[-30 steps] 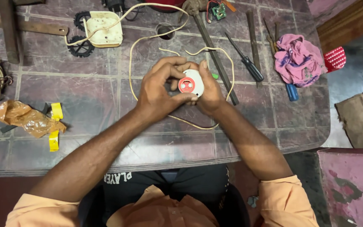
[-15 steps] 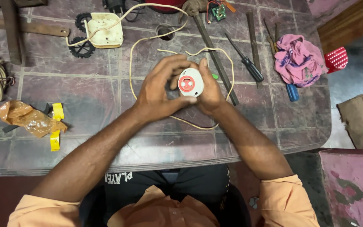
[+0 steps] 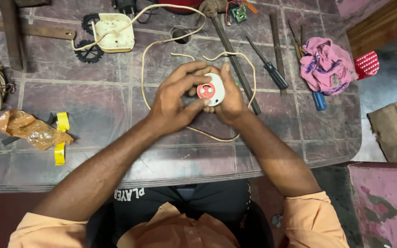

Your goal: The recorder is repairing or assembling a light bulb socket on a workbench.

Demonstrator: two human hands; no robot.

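Two hands meet over the middle of your worktop (image 3: 93,151): your left hand (image 3: 173,103) pinches the round white device (image 3: 211,89) by its red centre, fingers curled onto it. Your right hand (image 3: 229,98) cups the device from behind, thumb pressed along its rim, while a screwdriver (image 3: 268,70) and pink rag (image 3: 326,65) lie farther right.

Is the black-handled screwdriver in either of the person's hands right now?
No: the black-handled screwdriver lies on the table, apart from both hands, which together hold the round white part.
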